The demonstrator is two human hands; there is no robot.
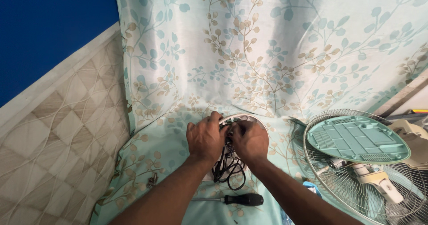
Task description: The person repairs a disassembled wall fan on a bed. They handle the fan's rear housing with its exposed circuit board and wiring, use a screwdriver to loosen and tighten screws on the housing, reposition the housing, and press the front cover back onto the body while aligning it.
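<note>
My left hand (pixel 204 138) and my right hand (pixel 249 140) rest side by side on a round white fan part (pixel 255 119) lying on a leaf-patterned cloth (pixel 249 51). The fingers of both hands pinch into its middle, where small wires and parts show. A black cord (pixel 229 171) loops out below the hands. What the fingertips hold is hidden by the hands themselves.
A black-handled screwdriver (pixel 236 200) lies on the cloth just below my wrists. At the right sit a wire fan guard (pixel 318 167), a pale green fan base plate (pixel 356 140) and a cream fan stand part (pixel 379 180). Tiled wall (pixel 58 131) rises at the left.
</note>
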